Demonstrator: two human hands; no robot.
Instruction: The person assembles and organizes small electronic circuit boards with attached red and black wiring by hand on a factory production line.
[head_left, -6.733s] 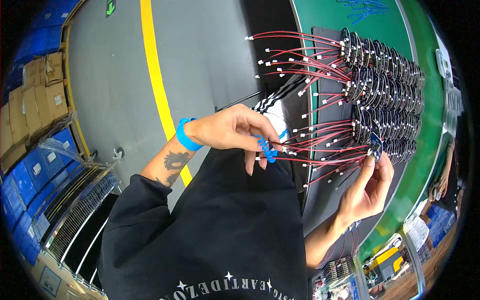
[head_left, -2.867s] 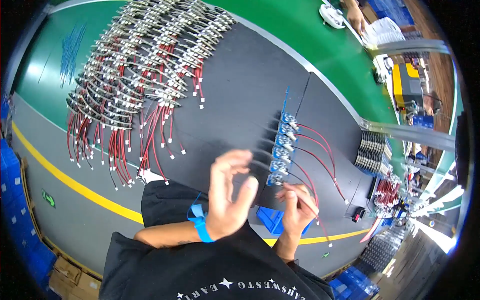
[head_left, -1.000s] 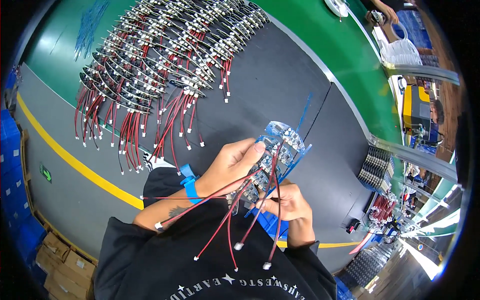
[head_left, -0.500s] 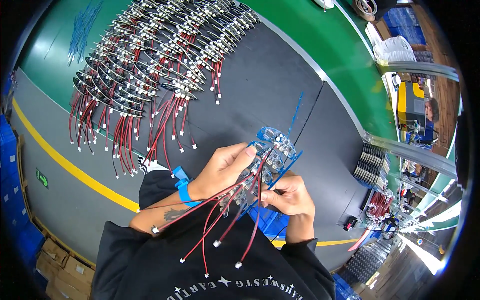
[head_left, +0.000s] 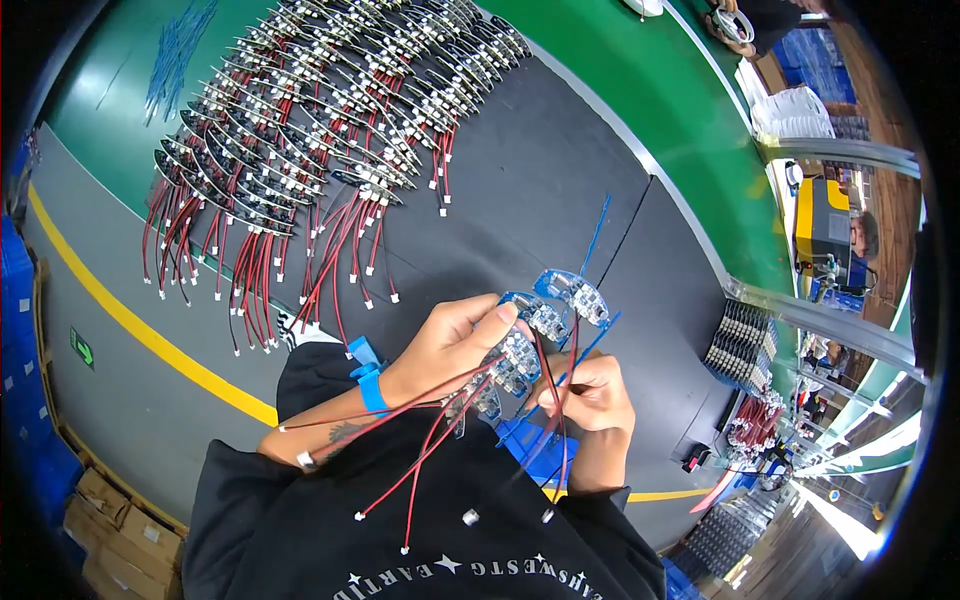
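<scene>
Several small blue circuit boards [head_left: 519, 357], with red and black leads ending in white plugs, are in front of my body. My left hand [head_left: 465, 340] is closed on them, thumb on top near the upper boards. A board [head_left: 574, 294] with a thin blue strip [head_left: 597, 235] sticking out beyond it sits at the far end of the group. My right hand [head_left: 590, 395] is closed in a pinch on another long blue strip [head_left: 602, 338] beside the boards. Red leads [head_left: 557, 400] pass by its fingers, and its fingertips are partly hidden.
Rows of wired circuit boards [head_left: 330, 110] cover the far left of the dark table mat [head_left: 530, 170]. Loose blue strips [head_left: 180, 60] lie on the green surface behind them. At right are stacked boards [head_left: 742, 340] and a bundle of red leads [head_left: 757, 422].
The far board has tilted away from the others, opening a gap between them. The blue strip at my right hand has shifted slightly right, and the hanging leads have swung right.
</scene>
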